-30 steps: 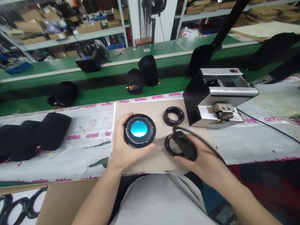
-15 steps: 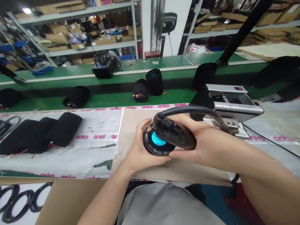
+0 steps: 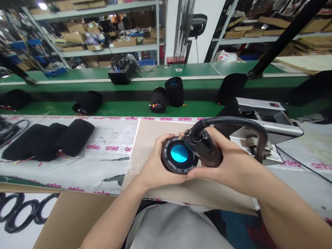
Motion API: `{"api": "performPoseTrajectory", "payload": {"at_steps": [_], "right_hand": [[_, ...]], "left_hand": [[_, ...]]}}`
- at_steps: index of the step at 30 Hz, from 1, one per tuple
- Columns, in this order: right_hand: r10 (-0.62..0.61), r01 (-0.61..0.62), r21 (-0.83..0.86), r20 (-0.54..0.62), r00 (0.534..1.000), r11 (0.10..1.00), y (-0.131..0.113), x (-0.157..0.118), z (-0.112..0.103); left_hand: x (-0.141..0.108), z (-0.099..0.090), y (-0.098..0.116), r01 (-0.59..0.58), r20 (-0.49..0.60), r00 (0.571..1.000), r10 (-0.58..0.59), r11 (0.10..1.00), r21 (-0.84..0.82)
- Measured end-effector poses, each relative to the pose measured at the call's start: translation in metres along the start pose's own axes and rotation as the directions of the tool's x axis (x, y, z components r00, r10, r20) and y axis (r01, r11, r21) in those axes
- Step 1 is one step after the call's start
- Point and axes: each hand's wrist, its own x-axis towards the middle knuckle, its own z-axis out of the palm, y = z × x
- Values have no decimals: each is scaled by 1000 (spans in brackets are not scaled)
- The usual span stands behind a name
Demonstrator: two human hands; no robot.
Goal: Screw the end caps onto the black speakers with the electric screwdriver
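Observation:
A round black speaker part [image 3: 179, 154] with a shiny blue centre faces up over the cardboard sheet [image 3: 147, 135]. My left hand [image 3: 158, 169] is wrapped round its left side and front edge. In my right hand [image 3: 223, 155] is a dark handheld tool [image 3: 207, 148] with a thick curved hose; its tip rests at or just above the part's upper right rim. My right thumb lies against the part's front right edge. The underside of the part is hidden by my hands.
Black fabric-covered cylinders [image 3: 75, 137] lie at the left, and more [image 3: 174, 91] stand on the green conveyor [image 3: 129, 108]. A silver machine [image 3: 269, 116] sits at the right. Black rings [image 3: 22, 216] lie at lower left. Shelves with boxes stand behind.
The tool has tilted more upright and shifted right, uncovering the whole blue centre. Both hands still hold what they held. The camera view has shifted slightly.

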Motion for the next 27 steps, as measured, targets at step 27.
{"api": "performPoseTrajectory", "payload": {"at_steps": [27], "right_hand": [[266,738,533,-846,461,414,52,-66,-104]], "left_hand": [[2,26,-18,-292,-3,956,294,950,111]]}}
